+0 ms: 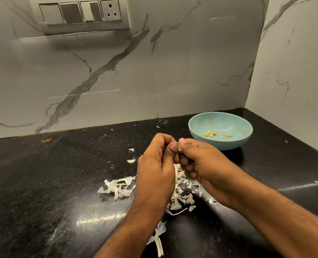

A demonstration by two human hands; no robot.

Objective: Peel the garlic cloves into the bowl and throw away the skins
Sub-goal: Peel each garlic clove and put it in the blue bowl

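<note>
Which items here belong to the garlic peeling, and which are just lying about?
Job: left hand and right hand pinching a white garlic clove; light blue round bowl with peeled cloves; papery white skins.
Bystanders: wall switch panel; orange scrap.

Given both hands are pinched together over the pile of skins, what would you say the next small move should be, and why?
Probably finish pulling the skin off the garlic clove pinched between the thumbs of the left hand and right hand, letting it drop onto the skins below. Only a white sliver of the clove shows, so it seems not ready for the blue bowl, which holds a few peeled cloves.
</note>
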